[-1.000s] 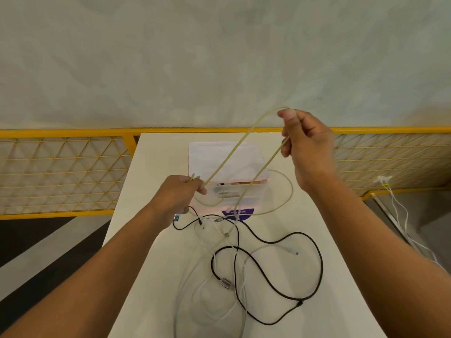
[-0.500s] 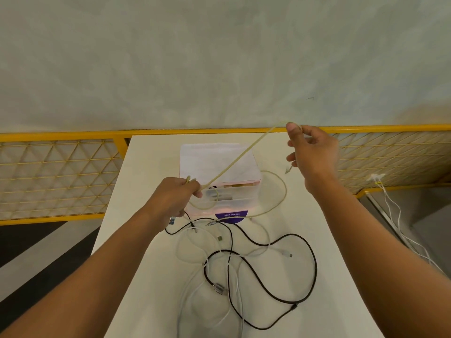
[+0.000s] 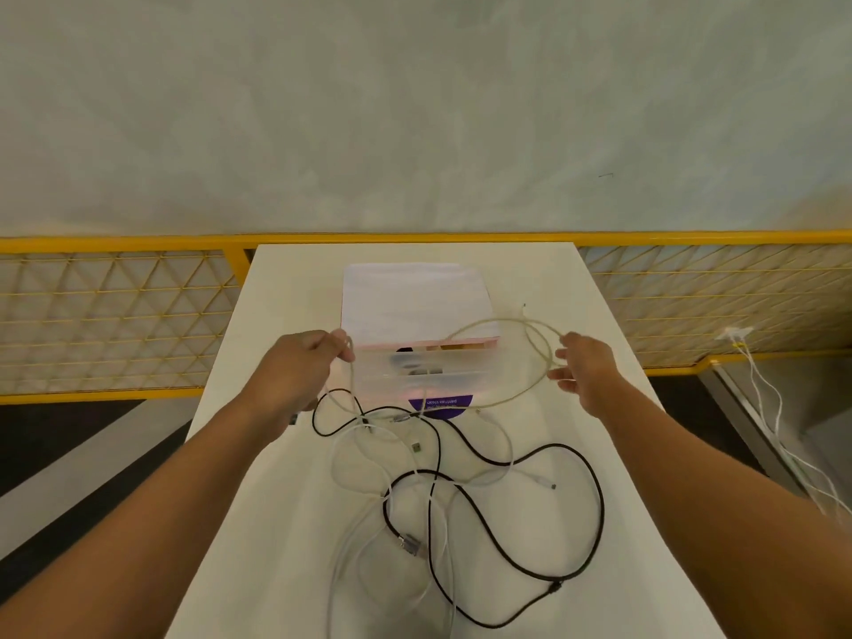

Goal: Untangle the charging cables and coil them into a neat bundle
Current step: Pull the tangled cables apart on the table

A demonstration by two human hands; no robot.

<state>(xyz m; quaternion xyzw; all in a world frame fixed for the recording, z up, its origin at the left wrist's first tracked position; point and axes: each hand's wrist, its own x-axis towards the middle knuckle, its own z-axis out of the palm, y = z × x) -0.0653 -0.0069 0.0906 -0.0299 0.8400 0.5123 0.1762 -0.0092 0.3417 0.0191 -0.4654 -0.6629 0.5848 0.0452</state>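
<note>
A cream cable (image 3: pixel 500 321) lies in a loose loop beside and in front of a clear plastic box (image 3: pixel 415 306). My left hand (image 3: pixel 299 368) pinches one end of it at the box's left front corner. My right hand (image 3: pixel 585 366) hovers with fingers spread at the loop's right side, fingertips at the cable; no grip shows. Nearer to me, a long black cable (image 3: pixel 594 500) winds across the white table (image 3: pixel 258 523) and crosses tangled white cables (image 3: pixel 350 537). A black plug (image 3: pixel 408 544) lies in the middle of the tangle.
The box has a white lid and a purple label on its front. A yellow mesh railing (image 3: pixel 115 315) runs behind the table on both sides. White wires (image 3: pixel 765 398) trail from a socket on the floor at the right.
My right hand came down from its raised position and let go of the cream cable. The lifted loop dropped to the table beside the box. My left hand kept its pinch.
</note>
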